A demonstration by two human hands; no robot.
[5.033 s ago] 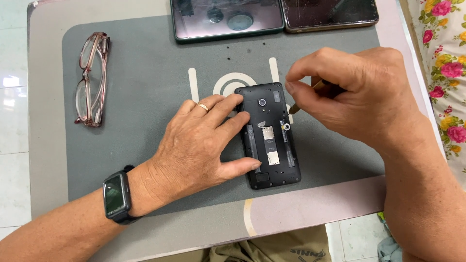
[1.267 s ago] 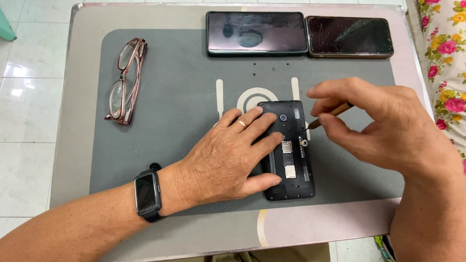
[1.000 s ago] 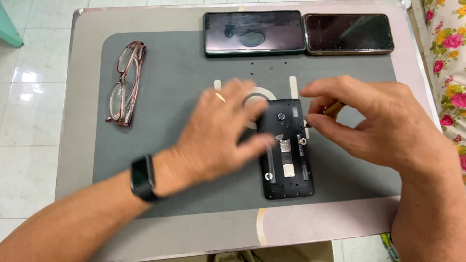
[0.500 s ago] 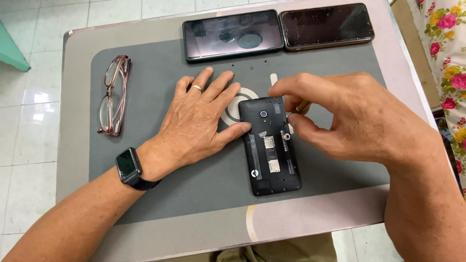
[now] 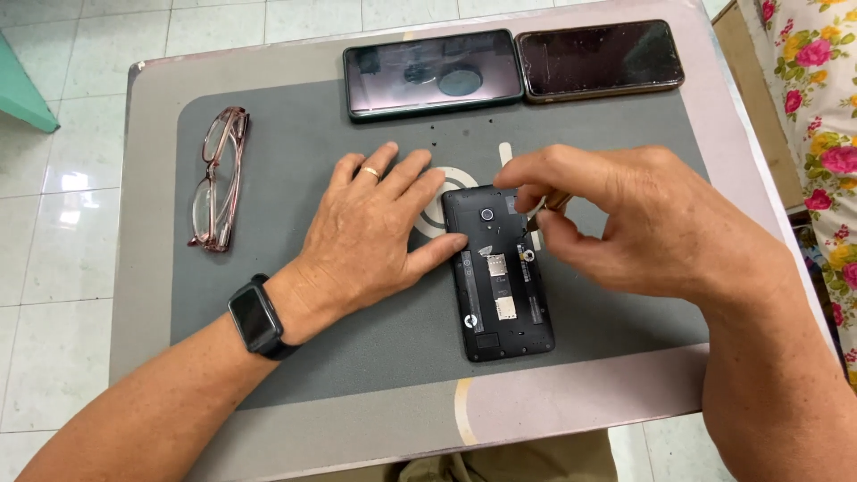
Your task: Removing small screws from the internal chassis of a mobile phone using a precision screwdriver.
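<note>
Opened black phone (image 5: 500,277), back cover off, internals still in place; left hand (image 5: 375,234) flat, steadying it; right hand (image 5: 625,223) pinching a small tool (image 5: 555,202).

1. One view only, the head camera, worn on the person's head; it looks steeply down and forward over the table (image 5: 161,375).
2. It sits near the work; the grey mat (image 5: 295,161) fills most of the frame; the tiled floor (image 5: 54,232) shows along the left and top edges; a flowered cloth (image 5: 821,116) edges the right.
3. The forearms enter from the bottom corners; the left hand (image 5: 366,236) and right hand (image 5: 625,223) meet near the frame's middle, over the opened phone (image 5: 500,295).
4. The table's far edge lies at the top, with two phones (image 5: 513,71) there; the near edge runs along the bottom.
5. No second view exists, so nothing is shared.
</note>
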